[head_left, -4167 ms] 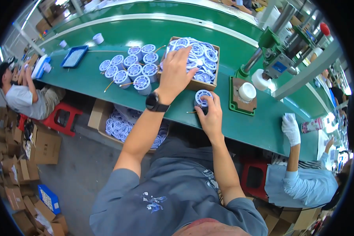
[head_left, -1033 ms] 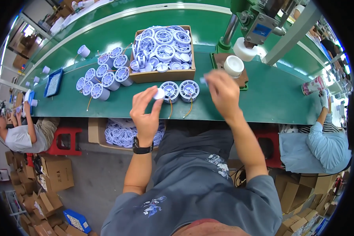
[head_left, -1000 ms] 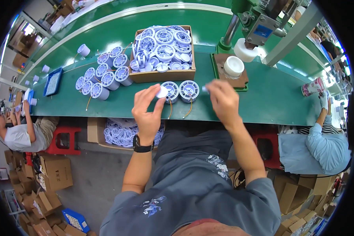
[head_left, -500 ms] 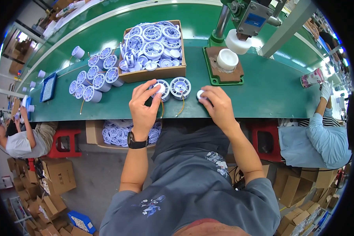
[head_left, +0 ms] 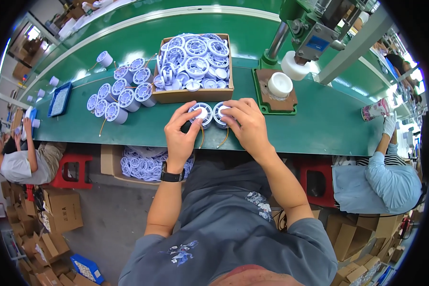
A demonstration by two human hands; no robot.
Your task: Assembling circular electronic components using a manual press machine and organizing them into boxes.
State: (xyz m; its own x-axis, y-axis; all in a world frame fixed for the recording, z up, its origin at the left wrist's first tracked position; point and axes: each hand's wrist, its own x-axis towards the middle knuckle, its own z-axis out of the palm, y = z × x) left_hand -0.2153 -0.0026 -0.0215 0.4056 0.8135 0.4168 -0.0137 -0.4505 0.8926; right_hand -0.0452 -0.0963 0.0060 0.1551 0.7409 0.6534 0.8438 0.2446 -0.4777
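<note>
Two pale lavender cylinders with spoked tops stand side by side before me, the left cylinder (head_left: 208,121) and the right cylinder (head_left: 218,121). Each trails a thin wire toward the table's front edge. My left hand (head_left: 180,133) pinches a white round cap (head_left: 201,113) on the middle of the left cylinder's top. Over the right cylinder, my right hand (head_left: 249,125) has its fingers closed on another white round cap (head_left: 222,111), largely covered by the fingers. Whether either cap is seated cannot be seen.
Behind my hands stands a cardboard box (head_left: 195,97) heaped with spoked discs and caps. Several similar cylinders (head_left: 127,99) cluster left. A green hand press (head_left: 276,107) with a white die stands back right. Co-workers sit at both sides; a blue tray (head_left: 59,102) lies far left.
My right hand has moved left, bringing its cap from the bare table onto the right cylinder. My left hand stays at the left cylinder's cap. The whole view has shifted slightly.
</note>
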